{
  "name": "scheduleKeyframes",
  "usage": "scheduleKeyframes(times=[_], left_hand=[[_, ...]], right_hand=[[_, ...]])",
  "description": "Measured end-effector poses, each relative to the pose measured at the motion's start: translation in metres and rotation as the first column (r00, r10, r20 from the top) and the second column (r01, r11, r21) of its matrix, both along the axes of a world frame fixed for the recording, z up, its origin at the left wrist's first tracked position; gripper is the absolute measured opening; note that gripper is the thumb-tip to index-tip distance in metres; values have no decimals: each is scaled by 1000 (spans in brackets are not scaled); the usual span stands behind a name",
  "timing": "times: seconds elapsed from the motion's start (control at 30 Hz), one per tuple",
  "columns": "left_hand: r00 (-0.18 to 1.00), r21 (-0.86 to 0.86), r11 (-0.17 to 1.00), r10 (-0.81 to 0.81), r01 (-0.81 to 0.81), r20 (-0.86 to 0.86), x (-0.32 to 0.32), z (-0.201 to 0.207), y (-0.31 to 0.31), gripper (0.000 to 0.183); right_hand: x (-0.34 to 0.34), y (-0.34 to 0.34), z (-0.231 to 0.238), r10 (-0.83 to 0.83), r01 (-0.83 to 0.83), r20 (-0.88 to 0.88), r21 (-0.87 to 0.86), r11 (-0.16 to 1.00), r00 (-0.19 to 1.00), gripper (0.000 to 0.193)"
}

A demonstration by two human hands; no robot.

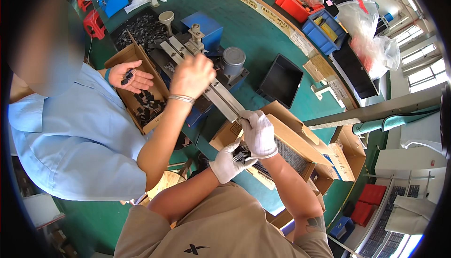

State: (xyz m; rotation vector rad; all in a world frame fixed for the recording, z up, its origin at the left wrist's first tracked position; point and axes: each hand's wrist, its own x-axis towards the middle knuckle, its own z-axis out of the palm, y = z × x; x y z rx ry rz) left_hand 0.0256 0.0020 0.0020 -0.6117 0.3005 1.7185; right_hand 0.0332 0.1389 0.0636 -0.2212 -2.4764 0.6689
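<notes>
My left hand [230, 163], in a white glove, cups several small black parts with metal pins [241, 153]. My right hand [260, 133], gloved too, is closed in a pinch at the near end of a slotted metal rail [224, 99]; its fingers hide whatever they pinch. The rail belongs to a bench fixture with a grey cylinder [233, 61] beside it. On my left stands a co-worker in a light blue shirt. One bare hand [192, 77] of theirs is over the rail, blurred; the other [131, 76] lies palm up with a few black parts on it.
Under the co-worker's open palm, a cardboard box [157, 93] holds black parts. Beside my right forearm, another box [300, 136] contains rows of dark parts. A black tray [280, 80] rests on the green bench, with red [297, 5] and blue [324, 31] bins beyond.
</notes>
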Motion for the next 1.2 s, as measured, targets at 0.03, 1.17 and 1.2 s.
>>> scheduleKeyframes(times=[0.03,1.17,1.2], left_hand=[[1000,-3,1000,-6,6,-3,0,1,0,30],[1000,228,973,19,-22,17,4,-28,8,27],[1000,208,978,6,-6,1,3,-28,7,26]], right_hand=[[-2,-1,-1,-7,7,-16,11,1000,1000,21],[62,7,33,227,-180,279,-184,966,933,15],[62,7,36,205,-155,250,-208,966,946,14]])
